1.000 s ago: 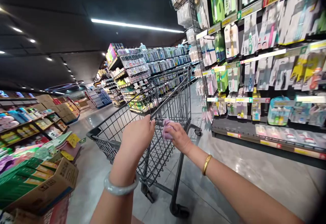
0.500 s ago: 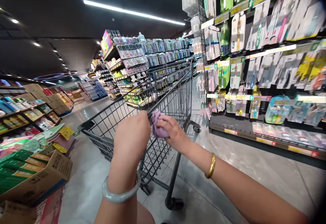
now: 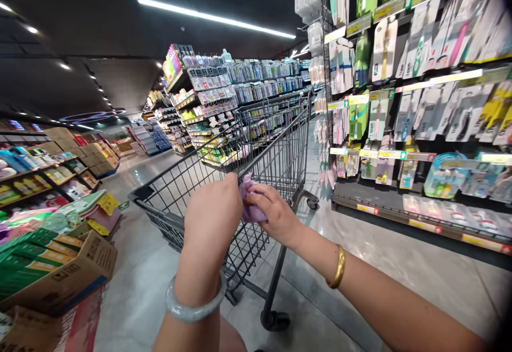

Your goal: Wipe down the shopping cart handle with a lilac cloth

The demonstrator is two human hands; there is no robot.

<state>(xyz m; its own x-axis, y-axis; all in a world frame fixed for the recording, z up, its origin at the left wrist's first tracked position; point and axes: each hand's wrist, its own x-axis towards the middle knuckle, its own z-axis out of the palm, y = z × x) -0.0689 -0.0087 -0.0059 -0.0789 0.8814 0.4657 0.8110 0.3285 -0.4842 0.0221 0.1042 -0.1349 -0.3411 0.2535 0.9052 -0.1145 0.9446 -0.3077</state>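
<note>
A dark wire shopping cart (image 3: 276, 160) stands in front of me. My left hand (image 3: 214, 208) is closed in a fist over the cart's near top rail, its fingers turned away and mostly hidden; a pale bangle (image 3: 194, 309) circles that wrist. Just right of it, my right hand (image 3: 276, 210) grips a crumpled light purple cloth (image 3: 252, 213) and presses it against the rail and wire side. The cloth touches or nearly touches my left fist. On the right wrist is a gold bangle (image 3: 338, 266).
To the right, a rack of packaged toothbrushes (image 3: 408, 106) rises from a low shelf base (image 3: 376, 197). Another stocked shelf (image 3: 212, 101) stands beyond the cart. At left are a cardboard box of green packets (image 3: 92, 266) and further shelves (image 3: 40, 176). Grey tile floor (image 3: 136, 266) lies between.
The whole view has shifted slightly, so cart and racks sit a little further right. The right hand with the purple cloth has moved slightly closer to the left fist.
</note>
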